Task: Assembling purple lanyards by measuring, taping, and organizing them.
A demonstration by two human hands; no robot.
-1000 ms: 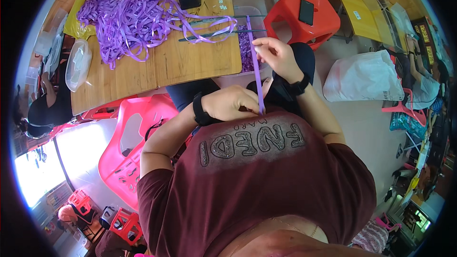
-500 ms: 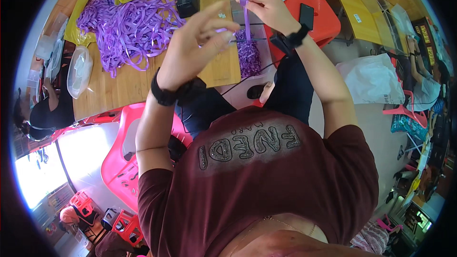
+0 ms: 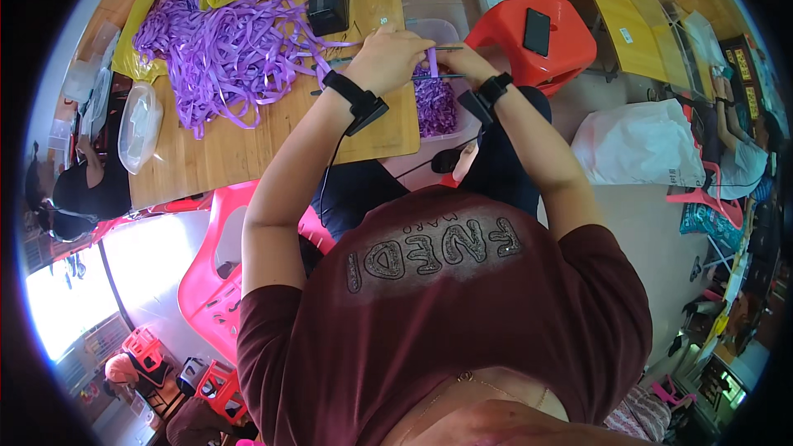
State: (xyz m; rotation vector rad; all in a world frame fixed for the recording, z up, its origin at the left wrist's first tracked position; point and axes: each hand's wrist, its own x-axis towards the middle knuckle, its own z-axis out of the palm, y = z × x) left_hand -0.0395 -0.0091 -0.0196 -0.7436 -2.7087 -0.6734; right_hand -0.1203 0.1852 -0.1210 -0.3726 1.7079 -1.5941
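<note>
At the table's right edge, two thin dark rods stick out, one farther than the other. A short length of purple ribbon runs between them. My left hand is closed at the ribbon, its fingertips at the far rod. From the other side my right hand meets it, thumb and fingers pinched on the same ribbon; its fingertips are partly hidden. A large tangled heap of purple ribbon lies to the left, with strands trailing toward my left wrist. Below the rods, a clear plastic bin holds crinkled purple ribbon.
A black tape dispenser stands on the wooden table, near a yellow bag and a clear container. On a red stool lies a phone. A white sack sits at the right. Other people work at both sides.
My left hand has moved right and its spread fingers have closed at the ribbon. My right hand has come down and nearer, lowering the ribbon end it held up.
</note>
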